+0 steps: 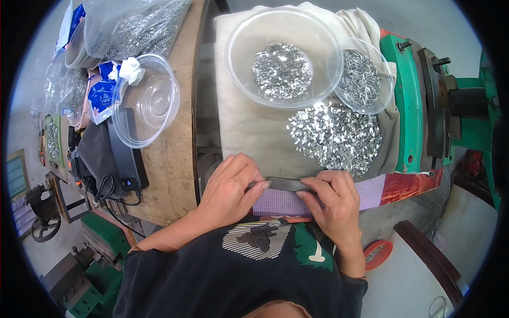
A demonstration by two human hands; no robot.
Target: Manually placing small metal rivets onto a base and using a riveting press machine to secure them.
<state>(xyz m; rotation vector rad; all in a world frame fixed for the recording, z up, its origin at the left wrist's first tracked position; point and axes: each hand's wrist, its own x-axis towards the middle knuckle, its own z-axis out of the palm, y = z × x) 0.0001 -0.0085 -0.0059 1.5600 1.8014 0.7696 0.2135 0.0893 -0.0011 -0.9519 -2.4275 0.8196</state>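
A beige cloth point(249, 127) covers the tabletop beside a green metal machine point(408, 106). On the cloth stands a large clear plastic bowl point(241, 63) with shiny metal pieces, touching a smaller clear bowl point(386, 79), and near them lies a loose heap of small silver metal pieces point(334, 138). At the near edge, a thin grey metal strip point(286, 184) rests on a purple checked cloth point(281, 202). The left hand point(230, 188) and the right hand point(331, 204) each have their grip pinched on one end of the strip.

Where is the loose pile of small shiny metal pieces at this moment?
In the head view the loose pile lies on the beige cloth, right of centre, just below the two clear bowls with metal pieces and above the right hand.
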